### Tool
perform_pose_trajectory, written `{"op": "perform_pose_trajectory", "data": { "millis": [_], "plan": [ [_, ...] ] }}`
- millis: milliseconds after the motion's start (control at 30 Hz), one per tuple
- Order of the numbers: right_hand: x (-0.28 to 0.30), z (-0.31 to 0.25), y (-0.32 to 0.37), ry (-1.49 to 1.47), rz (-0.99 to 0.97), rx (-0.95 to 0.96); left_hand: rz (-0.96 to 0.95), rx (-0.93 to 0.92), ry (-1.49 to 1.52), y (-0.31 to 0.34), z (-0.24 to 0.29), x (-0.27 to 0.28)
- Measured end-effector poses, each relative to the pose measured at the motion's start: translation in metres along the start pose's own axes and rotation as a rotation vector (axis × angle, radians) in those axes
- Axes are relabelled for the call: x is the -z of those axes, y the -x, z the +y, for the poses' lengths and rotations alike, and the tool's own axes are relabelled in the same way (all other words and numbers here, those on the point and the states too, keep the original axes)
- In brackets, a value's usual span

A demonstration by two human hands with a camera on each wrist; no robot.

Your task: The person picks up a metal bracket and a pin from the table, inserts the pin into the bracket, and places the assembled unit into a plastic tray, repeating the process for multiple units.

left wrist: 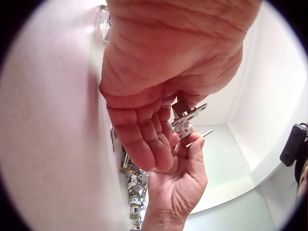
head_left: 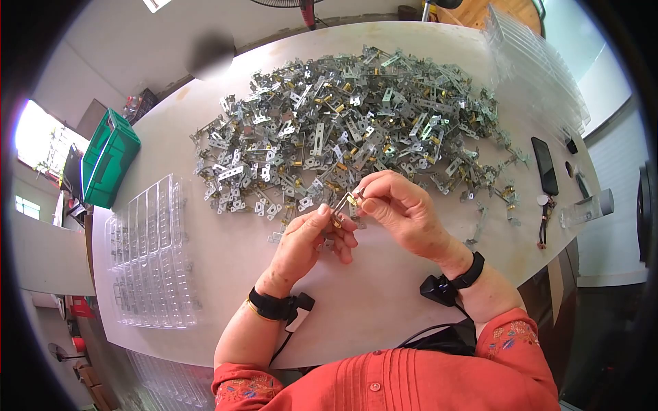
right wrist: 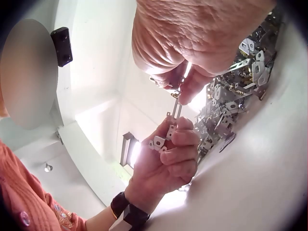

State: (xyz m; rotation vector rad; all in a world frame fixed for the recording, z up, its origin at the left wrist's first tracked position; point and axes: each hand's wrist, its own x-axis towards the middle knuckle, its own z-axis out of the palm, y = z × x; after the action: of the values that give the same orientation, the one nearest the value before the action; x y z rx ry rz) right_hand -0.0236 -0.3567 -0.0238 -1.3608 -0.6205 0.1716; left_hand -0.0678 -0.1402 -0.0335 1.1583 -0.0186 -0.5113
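My left hand grips a small silver metal bracket with holed tabs, held up over the near edge of the pile. Thumb and fingers of my right hand pinch the far end of the same piece, where a brass-coloured bit shows in the head view. Two slim parallel rods run between the hands in the right wrist view. A thin straight pin sticks out by the right fingertips in the left wrist view. Beyond both hands spreads a big heap of metal brackets, some with brass-coloured parts.
Clear plastic compartment trays lie at the left, a green crate behind them. More clear trays are stacked at the back right. A phone, a watch and a clear bottle lie along the right edge.
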Motion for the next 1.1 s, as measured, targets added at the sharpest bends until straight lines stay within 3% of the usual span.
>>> {"op": "perform_pose_trajectory", "data": {
  "millis": [200,267,400,500,567,767,1100],
  "plan": [
    [0.003,0.004,-0.001,-0.015,-0.005,0.007,-0.052,-0.068,0.095,-0.001,-0.005,0.007],
    [-0.001,0.004,-0.003,0.09,0.062,0.145,-0.038,-0.15,0.119,-0.001,-0.008,0.007],
    [0.002,0.009,-0.003,0.105,0.104,0.156,0.016,-0.235,0.065,-0.003,-0.007,0.0],
    [0.003,0.004,-0.002,0.089,0.137,0.101,0.071,-0.315,0.04,-0.004,-0.006,-0.002],
    [0.001,-0.007,0.002,-0.098,0.084,-0.162,0.112,-0.334,-0.036,-0.005,-0.008,0.002],
    [-0.009,-0.012,0.004,0.17,0.002,-0.186,0.208,-0.335,-0.149,-0.002,-0.011,-0.001],
    [-0.011,-0.017,0.003,0.3,0.055,-0.251,0.28,-0.357,-0.239,-0.003,-0.012,-0.004]
  ]
}}
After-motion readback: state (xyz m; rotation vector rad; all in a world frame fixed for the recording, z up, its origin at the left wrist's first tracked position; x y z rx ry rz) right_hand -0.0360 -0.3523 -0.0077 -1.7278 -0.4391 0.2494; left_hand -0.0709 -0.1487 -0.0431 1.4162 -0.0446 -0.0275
